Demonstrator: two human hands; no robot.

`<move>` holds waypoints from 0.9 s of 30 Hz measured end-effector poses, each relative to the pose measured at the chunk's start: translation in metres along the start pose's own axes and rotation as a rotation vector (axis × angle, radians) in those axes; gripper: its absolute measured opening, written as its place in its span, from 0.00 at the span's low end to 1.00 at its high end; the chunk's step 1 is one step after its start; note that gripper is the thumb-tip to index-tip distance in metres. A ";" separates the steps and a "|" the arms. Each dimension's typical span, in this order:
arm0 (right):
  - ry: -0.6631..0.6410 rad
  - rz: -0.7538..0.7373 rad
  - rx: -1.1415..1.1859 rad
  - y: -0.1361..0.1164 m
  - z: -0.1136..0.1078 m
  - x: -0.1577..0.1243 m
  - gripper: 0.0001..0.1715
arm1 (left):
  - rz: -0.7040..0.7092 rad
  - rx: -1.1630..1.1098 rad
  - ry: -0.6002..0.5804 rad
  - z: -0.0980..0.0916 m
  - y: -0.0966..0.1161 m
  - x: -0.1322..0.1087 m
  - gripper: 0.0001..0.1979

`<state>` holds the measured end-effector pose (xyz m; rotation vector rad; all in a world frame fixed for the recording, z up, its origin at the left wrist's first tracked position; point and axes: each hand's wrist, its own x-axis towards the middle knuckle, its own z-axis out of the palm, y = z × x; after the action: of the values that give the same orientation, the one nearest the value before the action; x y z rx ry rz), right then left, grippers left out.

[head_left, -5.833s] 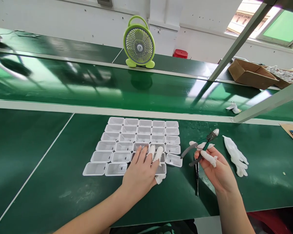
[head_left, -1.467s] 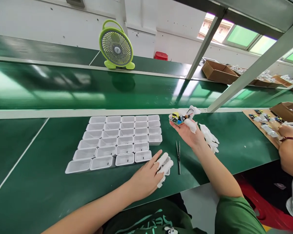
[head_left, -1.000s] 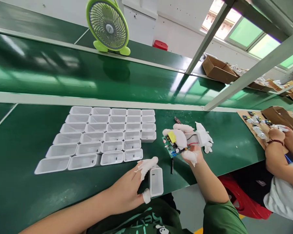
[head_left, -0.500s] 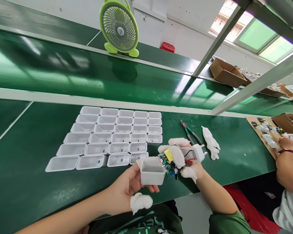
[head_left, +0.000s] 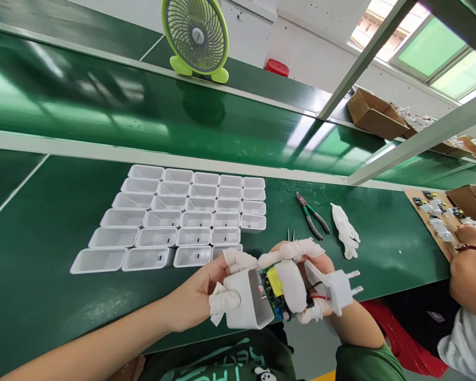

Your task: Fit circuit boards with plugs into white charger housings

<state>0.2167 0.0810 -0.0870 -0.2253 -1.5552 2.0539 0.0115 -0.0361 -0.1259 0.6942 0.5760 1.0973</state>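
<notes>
My left hand (head_left: 206, 296), with white finger cots, grips a white plastic charger shell (head_left: 244, 304) in front of my chest. My right hand (head_left: 301, 286) holds a green circuit board (head_left: 275, 291) with a yellow part, its end sitting in the shell's open mouth. A white two-pin plug cap (head_left: 339, 288) hangs from the board on red and black wires, by my right fingers. Several empty white shells (head_left: 174, 219) stand in rows on the green table (head_left: 43, 275).
Pliers (head_left: 311, 214), tweezers (head_left: 290, 234) and a white glove (head_left: 345, 230) lie beyond my right hand. A green fan (head_left: 196, 37) stands behind the conveyor belt (head_left: 103, 116). Cardboard boxes (head_left: 375, 114) sit far right. Another person's hand (head_left: 470, 241) works over cardboard with boards.
My left hand picked a shell off the table and raised it. My right hand put the pliers down, fetched the board with plug, and brought its end into the shell.
</notes>
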 end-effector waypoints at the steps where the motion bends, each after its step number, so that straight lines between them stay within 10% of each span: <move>1: 0.010 0.000 -0.032 0.000 0.000 -0.002 0.44 | 0.000 0.005 0.005 0.000 0.000 0.000 0.29; 27: -0.084 -0.187 -0.508 0.004 -0.019 -0.010 0.40 | 0.044 -0.059 0.058 -0.002 0.000 0.000 0.28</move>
<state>0.2320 0.0905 -0.0989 -0.1716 -2.0477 1.5165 0.0101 -0.0354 -0.1269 0.6280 0.5777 1.1734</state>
